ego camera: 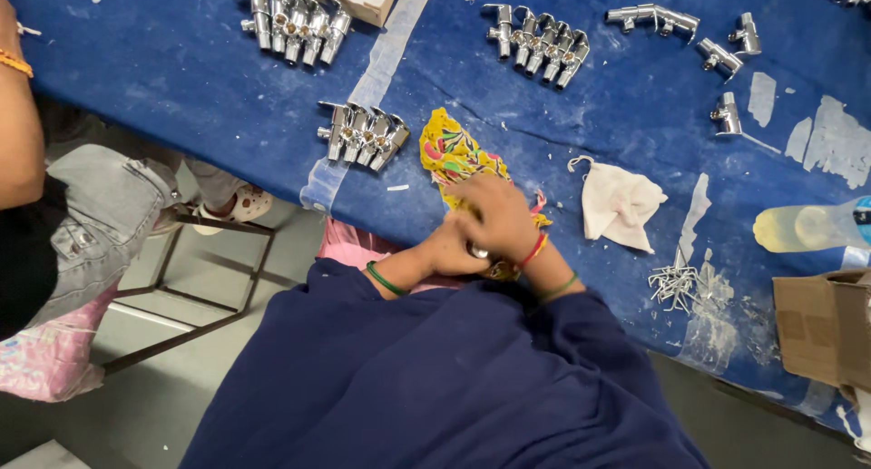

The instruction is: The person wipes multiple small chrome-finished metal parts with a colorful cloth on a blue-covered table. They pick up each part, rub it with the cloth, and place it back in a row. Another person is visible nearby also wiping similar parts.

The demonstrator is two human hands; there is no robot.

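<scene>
My two hands meet at the near edge of a blue-covered table (pixel 181 79). My right hand (pixel 497 217) lies on top, pressing a yellow patterned cloth (pixel 454 151) around a small chrome fitting (pixel 478 251) that only peeks out. My left hand (pixel 451 251) cups that fitting from below on the left. Both wrists carry thin green and red bangles. Just beyond the cloth lies a row of several chrome angle valves (pixel 363 135).
More chrome valve groups lie at the back left (pixel 295 20), back centre (pixel 537 41) and back right (pixel 717 52). A white cloth pouch (pixel 619 206), a heap of small metal clips (pixel 673 283), a plastic bottle (pixel 807 226) and a cardboard box (pixel 826 328) sit right. Another person in jeans (pixel 91 224) sits left by a metal stool frame (pixel 213 269).
</scene>
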